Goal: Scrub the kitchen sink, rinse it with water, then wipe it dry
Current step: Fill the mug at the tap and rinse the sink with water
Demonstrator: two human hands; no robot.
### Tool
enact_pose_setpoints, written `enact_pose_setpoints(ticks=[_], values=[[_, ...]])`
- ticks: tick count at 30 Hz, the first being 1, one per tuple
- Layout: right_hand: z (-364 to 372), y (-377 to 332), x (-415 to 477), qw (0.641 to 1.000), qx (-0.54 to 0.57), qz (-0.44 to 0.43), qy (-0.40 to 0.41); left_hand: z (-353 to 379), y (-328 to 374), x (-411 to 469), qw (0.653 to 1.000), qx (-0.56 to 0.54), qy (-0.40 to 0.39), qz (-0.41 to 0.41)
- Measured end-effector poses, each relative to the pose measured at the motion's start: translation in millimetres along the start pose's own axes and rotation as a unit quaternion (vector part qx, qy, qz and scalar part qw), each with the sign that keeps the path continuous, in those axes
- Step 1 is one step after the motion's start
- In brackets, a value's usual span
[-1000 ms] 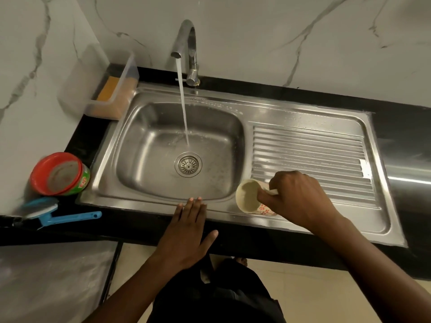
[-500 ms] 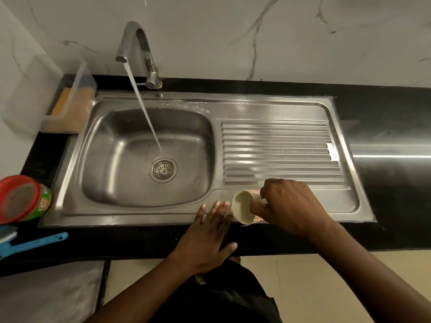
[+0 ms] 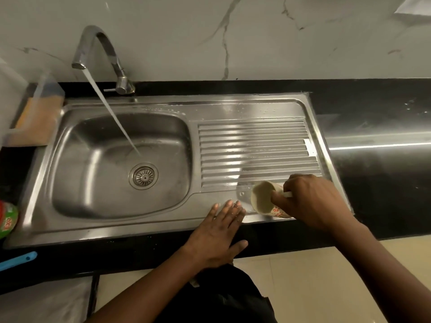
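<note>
Our right hand (image 3: 310, 201) curls round the handle of a cup (image 3: 262, 198), which is tipped on its side, mouth leftward, at the front of the sink (image 3: 116, 229) below the drainboard (image 3: 254, 155). Just beside it our left hand (image 3: 217, 238) lies flat on the rim, fingers straight and together. The tap (image 3: 100, 47) pours water (image 3: 112, 113) into the basin near the drain (image 3: 143, 176).

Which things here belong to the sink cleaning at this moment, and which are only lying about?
In use: sink, tap with running water, tilted cup gripped by the right hand, left hand flat on the sink's front rim.

Lying about, untouched: clear box holding something orange, red and green tub, blue handle at the left edge.
</note>
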State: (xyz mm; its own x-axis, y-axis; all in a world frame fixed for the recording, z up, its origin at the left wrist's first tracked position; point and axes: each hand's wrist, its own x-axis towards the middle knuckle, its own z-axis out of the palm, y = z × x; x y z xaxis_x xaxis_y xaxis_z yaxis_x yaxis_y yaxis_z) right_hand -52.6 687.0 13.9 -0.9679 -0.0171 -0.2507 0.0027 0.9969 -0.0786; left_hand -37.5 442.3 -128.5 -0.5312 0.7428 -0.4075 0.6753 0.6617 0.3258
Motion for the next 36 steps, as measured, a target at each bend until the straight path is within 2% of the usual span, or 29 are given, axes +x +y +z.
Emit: enact_pose_setpoints(ticks=[13,27,36], values=[[15.4,-22.1,-2.8,0.994,-0.037,-0.099,-0.007,-1.7,-6.2,-14.8,1.000,-0.010,-0.009,-0.027],[3.4,61.6,-19.3,1.000,-0.015,0.005,-0.007,-6.7,36.6,44.6,0.999,0.005,-0.014,0.035],[11.1,64.9,-23.6,0.999,-0.040,-0.021,-0.008,-8.0,53.5,67.9,0.998,0.024,-0.023,0.061]])
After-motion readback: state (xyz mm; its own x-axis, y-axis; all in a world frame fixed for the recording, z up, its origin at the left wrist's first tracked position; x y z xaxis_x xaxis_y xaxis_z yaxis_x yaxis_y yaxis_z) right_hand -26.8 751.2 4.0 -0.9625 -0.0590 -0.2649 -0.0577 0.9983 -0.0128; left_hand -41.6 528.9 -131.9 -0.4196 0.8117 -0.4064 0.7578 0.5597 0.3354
